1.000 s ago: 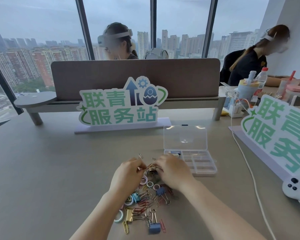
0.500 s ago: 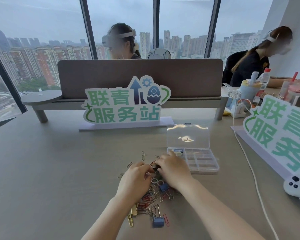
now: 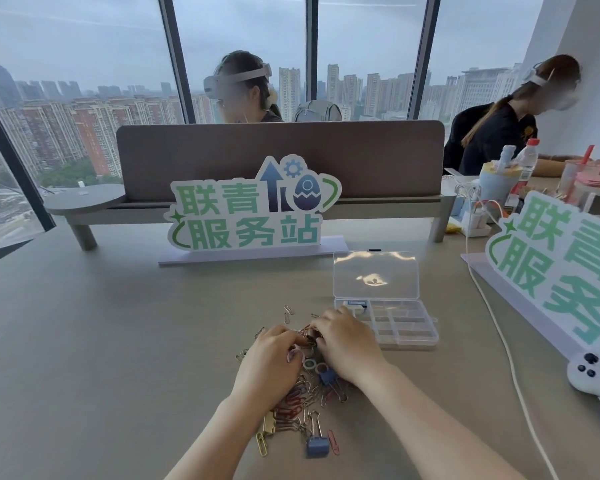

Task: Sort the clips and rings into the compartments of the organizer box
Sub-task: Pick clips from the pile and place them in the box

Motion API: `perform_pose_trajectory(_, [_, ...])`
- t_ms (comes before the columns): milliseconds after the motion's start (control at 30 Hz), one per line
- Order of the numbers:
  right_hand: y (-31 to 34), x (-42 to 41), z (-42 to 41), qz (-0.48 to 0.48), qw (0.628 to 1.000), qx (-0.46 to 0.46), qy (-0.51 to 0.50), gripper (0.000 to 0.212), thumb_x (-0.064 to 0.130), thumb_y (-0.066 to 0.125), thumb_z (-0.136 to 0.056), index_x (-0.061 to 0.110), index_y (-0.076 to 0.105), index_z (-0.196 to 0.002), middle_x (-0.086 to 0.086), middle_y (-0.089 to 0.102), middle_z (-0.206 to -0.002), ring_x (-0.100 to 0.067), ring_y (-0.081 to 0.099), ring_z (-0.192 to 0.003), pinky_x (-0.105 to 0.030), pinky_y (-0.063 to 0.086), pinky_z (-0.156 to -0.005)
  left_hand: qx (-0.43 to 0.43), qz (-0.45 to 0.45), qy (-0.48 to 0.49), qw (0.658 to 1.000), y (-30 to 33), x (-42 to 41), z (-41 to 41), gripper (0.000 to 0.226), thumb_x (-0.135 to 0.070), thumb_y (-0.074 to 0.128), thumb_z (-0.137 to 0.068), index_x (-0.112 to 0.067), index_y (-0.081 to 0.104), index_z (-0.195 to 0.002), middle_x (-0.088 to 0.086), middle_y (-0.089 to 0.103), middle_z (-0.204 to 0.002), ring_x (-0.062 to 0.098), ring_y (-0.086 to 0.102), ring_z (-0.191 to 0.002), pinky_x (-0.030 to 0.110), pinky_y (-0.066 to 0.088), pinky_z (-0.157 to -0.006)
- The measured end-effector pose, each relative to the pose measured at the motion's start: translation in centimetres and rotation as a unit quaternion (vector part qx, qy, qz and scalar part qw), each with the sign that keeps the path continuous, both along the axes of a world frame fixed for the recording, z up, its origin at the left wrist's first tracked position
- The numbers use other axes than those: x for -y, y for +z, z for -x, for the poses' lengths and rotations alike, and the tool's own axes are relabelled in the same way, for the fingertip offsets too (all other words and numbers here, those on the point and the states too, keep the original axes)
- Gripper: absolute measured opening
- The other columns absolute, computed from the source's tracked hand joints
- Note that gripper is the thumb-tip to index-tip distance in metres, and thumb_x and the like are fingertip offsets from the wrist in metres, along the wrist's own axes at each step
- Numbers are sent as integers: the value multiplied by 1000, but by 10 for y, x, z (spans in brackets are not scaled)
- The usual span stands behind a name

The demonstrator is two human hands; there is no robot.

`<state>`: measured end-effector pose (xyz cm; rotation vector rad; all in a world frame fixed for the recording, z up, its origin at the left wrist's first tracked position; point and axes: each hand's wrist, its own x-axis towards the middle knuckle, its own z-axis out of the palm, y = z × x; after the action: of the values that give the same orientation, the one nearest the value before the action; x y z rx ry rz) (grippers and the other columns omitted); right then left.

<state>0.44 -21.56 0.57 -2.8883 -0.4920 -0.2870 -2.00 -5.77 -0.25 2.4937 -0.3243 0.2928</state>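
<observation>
A pile of coloured paper clips, binder clips and rings lies on the table in front of me. My left hand and my right hand rest on its far end, fingers curled, both pinching a small tangle of brownish clips between them. A pink ring sits at my left fingertips. Two more rings lie just below the hands. A blue binder clip lies at the near end. The clear organizer box stands open to the right of my right hand, its lid tilted back.
A green-lettered sign stands behind the pile, and a second sign stands at the right. A white cable runs down the table's right side beside a white controller. Two people sit beyond the divider.
Both hands have stayed together on the tangle of clips and sunk lower onto the pile. My left hand now covers more of the rings and clips.
</observation>
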Motion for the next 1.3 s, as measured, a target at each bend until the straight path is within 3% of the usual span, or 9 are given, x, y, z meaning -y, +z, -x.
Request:
perform_pose_trajectory(133, [2, 6, 1, -45, 999, 9, -8, 25, 19, 47, -94, 17, 62, -114, -1, 55, -110, -21, 46, -113, -41, 50, -81, 7, -6, -9, 1000, 6, 7, -1, 25, -22, 59, -88, -27, 67, -111, -11, 61, -110, 12, 53, -107, 26, 45, -86])
perform_pose_trajectory(333, [17, 28, 4, -123, 991, 41, -13, 22, 18, 50, -93, 17, 64, -111, 2, 54, -108, -16, 52, -104, -29, 42, -75, 29, 8, -24, 999, 17, 26, -9, 23, -20, 57, -88, -26, 67, -108, -11, 62, -108, 11, 56, -104, 25, 46, -84])
perform_pose_trajectory(433, [25, 49, 4, -143, 988, 49, -34, 19, 18, 52, -92, 15, 64, -107, 2, 54, -108, -17, 54, -102, -29, 40, -71, 29, 9, -36, 999, 22, 39, -12, 24, -18, 55, -89, -24, 67, -109, -10, 62, -110, 13, 58, -101, 29, 49, -84])
perform_pose_trajectory(533, [32, 73, 5, -149, 985, 54, -60, 16, 18, 55, -90, 13, 64, -102, 3, 54, -113, -18, 56, -100, -31, 45, -73, 20, 12, -48, 999, 26, 53, -15, 26, -18, 53, -90, -23, 65, -113, -10, 61, -114, 14, 58, -102, 29, 49, -85])
perform_pose_trajectory(700, [39, 111, 9, -142, 984, 36, -105, 12, 16, 58, -87, 13, 64, -97, 2, 53, -97, -20, 53, -82, -28, 35, -65, 24, 15, -71, 997, 29, 78, -20, 25, -20, 53, -91, -24, 65, -112, -10, 61, -113, 13, 58, -100, 26, 47, -80])
perform_pose_trajectory(900, [32, 144, 12, -116, 986, 6, -118, 15, 14, 55, -86, 15, 63, -99, 9, 45, -91, -14, 44, -80, -26, 30, -65, 21, -11, -97, 995, 27, 101, -29, 25, -21, 53, -90, -23, 65, -111, -8, 61, -113, 14, 59, -101, 29, 49, -82])
perform_pose_trajectory(1300, [31, 168, 19, -146, 980, 42, -131, 11, 17, 60, -86, 20, 66, -95, 9, 56, -95, -14, 53, -80, -31, 45, -67, 11, -19, -121, 992, 15, 128, -35, 25, -24, 51, -92, -23, 65, -112, -7, 61, -114, 15, 58, -101, 30, 50, -79])
